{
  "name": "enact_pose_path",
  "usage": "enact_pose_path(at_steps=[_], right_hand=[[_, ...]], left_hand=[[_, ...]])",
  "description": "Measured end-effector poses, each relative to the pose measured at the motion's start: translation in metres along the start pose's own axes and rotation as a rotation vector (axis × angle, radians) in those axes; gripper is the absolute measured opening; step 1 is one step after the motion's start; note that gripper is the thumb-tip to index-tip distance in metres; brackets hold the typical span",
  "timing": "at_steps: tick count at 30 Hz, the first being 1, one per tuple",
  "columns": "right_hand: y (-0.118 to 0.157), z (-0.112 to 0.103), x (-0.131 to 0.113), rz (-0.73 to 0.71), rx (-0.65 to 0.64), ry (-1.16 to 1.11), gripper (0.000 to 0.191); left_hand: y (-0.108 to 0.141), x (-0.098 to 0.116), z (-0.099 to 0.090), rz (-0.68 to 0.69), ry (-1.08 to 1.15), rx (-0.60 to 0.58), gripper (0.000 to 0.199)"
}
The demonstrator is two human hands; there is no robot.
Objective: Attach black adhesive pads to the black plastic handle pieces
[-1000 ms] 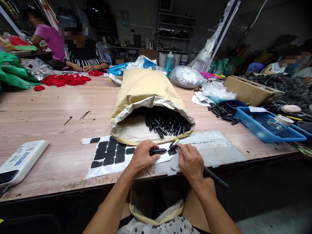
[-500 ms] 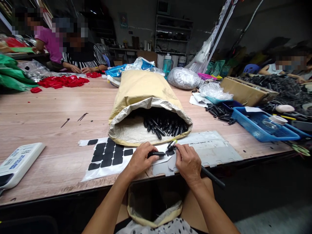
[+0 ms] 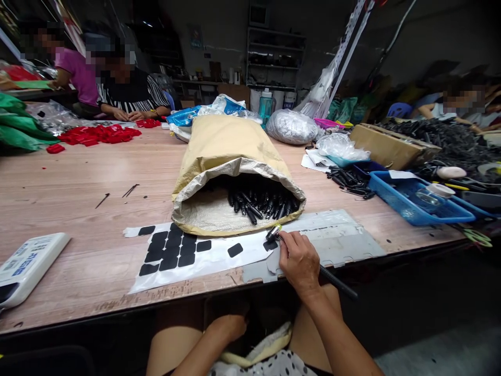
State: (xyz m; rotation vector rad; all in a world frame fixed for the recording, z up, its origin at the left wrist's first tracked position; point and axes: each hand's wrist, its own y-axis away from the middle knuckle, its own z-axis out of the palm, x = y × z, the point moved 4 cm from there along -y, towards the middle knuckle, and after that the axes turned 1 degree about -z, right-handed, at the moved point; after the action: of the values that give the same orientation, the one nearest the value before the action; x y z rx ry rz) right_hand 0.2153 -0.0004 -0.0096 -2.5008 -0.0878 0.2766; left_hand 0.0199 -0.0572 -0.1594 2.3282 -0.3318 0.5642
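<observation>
My right hand [image 3: 299,258] is closed on a black-handled tool whose metal head [image 3: 273,233] sticks out past my fingertips, above a black square at the end of a white sheet [image 3: 215,261]. Below the table edge, my left hand [image 3: 234,325] is over a second sack [image 3: 270,344] in my lap; its fingers are lost in shadow. Rows of black rounded squares [image 3: 171,249] cover the sheet's left part. Behind it lies a yellow sack [image 3: 235,141], its mouth towards me, with black cylindrical parts [image 3: 270,203] inside. A grey board [image 3: 340,235] lies under my right hand.
A white device [image 3: 33,266] sits at the left edge. Red pieces [image 3: 99,134] lie back left, near a person in stripes [image 3: 131,94]. To the right are a blue basket [image 3: 415,201], a cardboard box [image 3: 391,146] and heaped black parts [image 3: 450,138].
My left hand has moved from the sheet down below the table edge, and the black part it held is out of sight. My right hand stays nearly in place.
</observation>
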Motion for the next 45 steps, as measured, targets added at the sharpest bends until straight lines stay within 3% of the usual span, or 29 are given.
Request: enact_pose_path(at_steps=[2, 4, 8, 10, 11, 13, 15, 17, 21, 27, 32, 36, 40, 45], right_hand=[[0.000, 0.000, 0.000, 0.000, -0.001, 0.001, 0.028], [0.000, 0.000, 0.000, -0.001, -0.001, 0.002, 0.028], [0.001, 0.001, 0.000, 0.003, -0.005, 0.005, 0.027], [0.001, 0.001, 0.000, 0.004, -0.004, 0.004, 0.026], [0.001, 0.001, 0.000, 0.004, -0.002, 0.004, 0.026], [0.000, 0.001, 0.000, 0.006, 0.000, 0.006, 0.026], [0.000, 0.001, 0.000, 0.006, 0.002, 0.010, 0.027], [0.000, 0.001, -0.001, 0.001, 0.004, 0.009, 0.026], [0.000, 0.001, -0.001, -0.005, 0.009, 0.002, 0.026], [0.000, 0.000, -0.001, -0.005, 0.013, 0.010, 0.026], [-0.001, -0.001, -0.002, -0.006, 0.005, 0.003, 0.027], [-0.001, -0.001, -0.002, -0.002, 0.008, -0.001, 0.027], [0.000, -0.001, -0.002, 0.001, 0.002, -0.005, 0.028], [0.002, -0.005, 0.001, 0.016, -0.026, 0.013, 0.030]], left_hand=[[0.002, -0.001, 0.000, -0.038, -0.034, -0.001, 0.060], [0.018, 0.012, -0.015, -0.008, -0.052, -0.048, 0.062], [0.064, 0.065, -0.080, 0.342, -0.059, -0.190, 0.037], [0.076, 0.089, -0.119, 0.527, 0.060, -0.224, 0.029], [0.075, 0.096, -0.140, 0.587, 0.102, -0.160, 0.026], [0.059, 0.101, -0.180, 0.618, 0.112, 0.137, 0.023], [0.033, 0.096, -0.212, 0.524, 0.025, 0.502, 0.025], [0.004, 0.090, -0.228, 0.409, -0.108, 0.694, 0.032], [-0.033, 0.089, -0.232, 0.347, -0.382, 0.712, 0.038], [-0.029, 0.098, -0.229, 0.373, -0.553, 0.737, 0.015], [-0.001, 0.090, -0.224, 0.465, -0.323, 0.729, 0.007], [0.022, 0.077, -0.207, 0.540, -0.048, 0.684, 0.006], [0.025, 0.063, -0.187, 0.541, 0.085, 0.671, 0.011], [0.020, 0.054, -0.181, 0.543, 0.197, 0.710, 0.021]])
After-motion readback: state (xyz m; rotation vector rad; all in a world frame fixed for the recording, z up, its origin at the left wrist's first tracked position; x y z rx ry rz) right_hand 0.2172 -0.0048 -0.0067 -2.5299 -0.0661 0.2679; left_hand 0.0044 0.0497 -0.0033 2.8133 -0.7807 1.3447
